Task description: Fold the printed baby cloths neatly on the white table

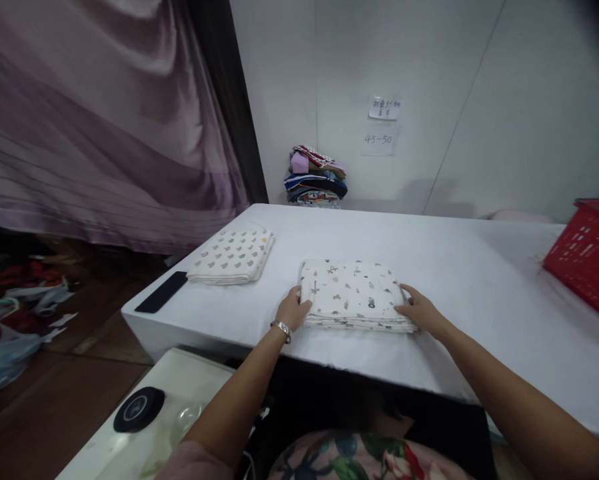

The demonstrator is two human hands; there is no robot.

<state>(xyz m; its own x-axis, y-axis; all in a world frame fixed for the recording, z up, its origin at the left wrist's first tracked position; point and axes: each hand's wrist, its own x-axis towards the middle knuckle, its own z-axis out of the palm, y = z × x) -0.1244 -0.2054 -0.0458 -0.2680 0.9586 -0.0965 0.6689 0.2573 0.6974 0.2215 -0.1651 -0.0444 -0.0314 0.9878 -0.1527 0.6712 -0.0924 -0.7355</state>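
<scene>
A folded white cloth (352,290) with a small grey print lies near the front edge of the white table. My left hand (293,310), with a bracelet at the wrist, grips its left side, thumb on top. At its right side my right hand (422,312) holds the edge between thumb and fingers. The fingertips beneath the layers are hidden. To the left lies a second folded cloth (233,255) with rows of grey shapes and one yellow one, apart from both hands.
A black flat object (162,292) lies at the table's (454,267) left edge. A red plastic basket (586,257) stands at the right. Stacked fabrics (316,177) rise behind the table. A low white cabinet (194,373) at lower left bears a round black object (139,409).
</scene>
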